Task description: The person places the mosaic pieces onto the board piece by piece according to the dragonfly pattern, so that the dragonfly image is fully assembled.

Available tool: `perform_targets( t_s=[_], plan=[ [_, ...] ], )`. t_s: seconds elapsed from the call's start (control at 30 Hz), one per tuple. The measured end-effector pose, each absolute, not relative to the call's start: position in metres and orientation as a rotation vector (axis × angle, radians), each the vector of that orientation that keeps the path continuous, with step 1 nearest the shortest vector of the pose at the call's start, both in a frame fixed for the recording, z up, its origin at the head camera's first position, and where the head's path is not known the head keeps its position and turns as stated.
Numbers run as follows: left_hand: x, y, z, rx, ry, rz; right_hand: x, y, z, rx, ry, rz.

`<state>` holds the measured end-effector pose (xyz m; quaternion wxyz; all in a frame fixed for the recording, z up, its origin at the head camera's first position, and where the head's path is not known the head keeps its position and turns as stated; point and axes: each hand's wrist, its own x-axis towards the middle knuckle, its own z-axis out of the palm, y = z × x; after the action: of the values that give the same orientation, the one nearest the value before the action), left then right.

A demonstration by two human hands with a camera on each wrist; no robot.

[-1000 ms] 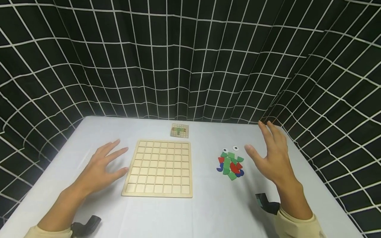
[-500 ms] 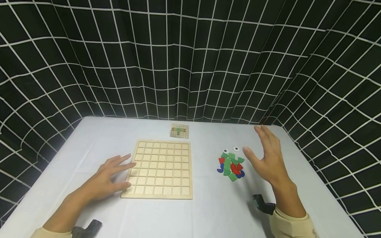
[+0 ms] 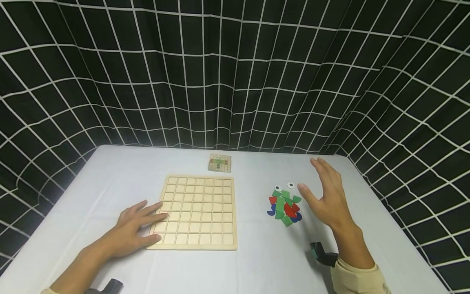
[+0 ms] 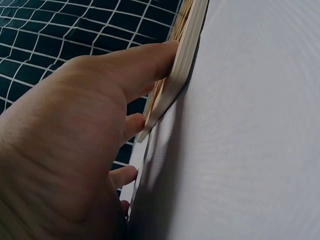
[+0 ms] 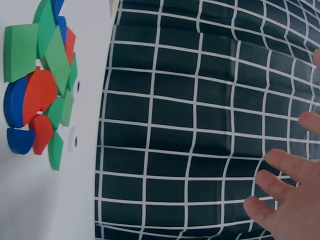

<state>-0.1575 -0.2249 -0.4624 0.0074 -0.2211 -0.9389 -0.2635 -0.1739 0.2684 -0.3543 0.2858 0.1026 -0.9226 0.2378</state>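
My left hand [image 3: 128, 230] rests on the left edge of a wooden grid board [image 3: 198, 212], thumb and fingers spread over its near-left squares. In the left wrist view the thumb [image 4: 150, 62] touches the board's rim [image 4: 182, 65]. My right hand [image 3: 327, 200] hovers over the table with spread fingers, holding nothing. To its left lies a cluster of flat pieces: green ones [image 3: 280, 204], red ones [image 3: 289, 210] and blue ones at the edges. Two white eye discs [image 3: 291, 185] lie at the cluster's far side. The right wrist view shows the same pieces, with a red one [image 5: 41, 90] overlapping a blue one.
A small picture card [image 3: 220, 163] with a green figure on a grid lies behind the board. White cloth covers the table [image 3: 253, 261]. A black curtain with white grid lines [image 3: 220, 73] surrounds the back and sides.
My left hand has come down from above the table onto the board's left edge, moving toward me. The right hand has shifted slightly left, still in the air.
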Motion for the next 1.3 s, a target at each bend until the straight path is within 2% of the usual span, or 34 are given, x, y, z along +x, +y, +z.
perform_targets(
  t_s=[0.53,1.0,1.3],
  plan=[
    [-0.161,-0.222,-0.463,-0.708,-2.892,-0.77,-0.192,0.289,-0.376,0.192,-2.464,0.692],
    [-0.158,-0.224,-0.469,-0.674,-2.899,-0.769,-0.209,0.303,-0.42,-0.079,-2.603,0.928],
    [-0.157,-0.223,-0.466,-0.64,-2.936,-0.765,-0.213,0.314,-0.432,-0.132,-2.705,0.97]
  ],
)
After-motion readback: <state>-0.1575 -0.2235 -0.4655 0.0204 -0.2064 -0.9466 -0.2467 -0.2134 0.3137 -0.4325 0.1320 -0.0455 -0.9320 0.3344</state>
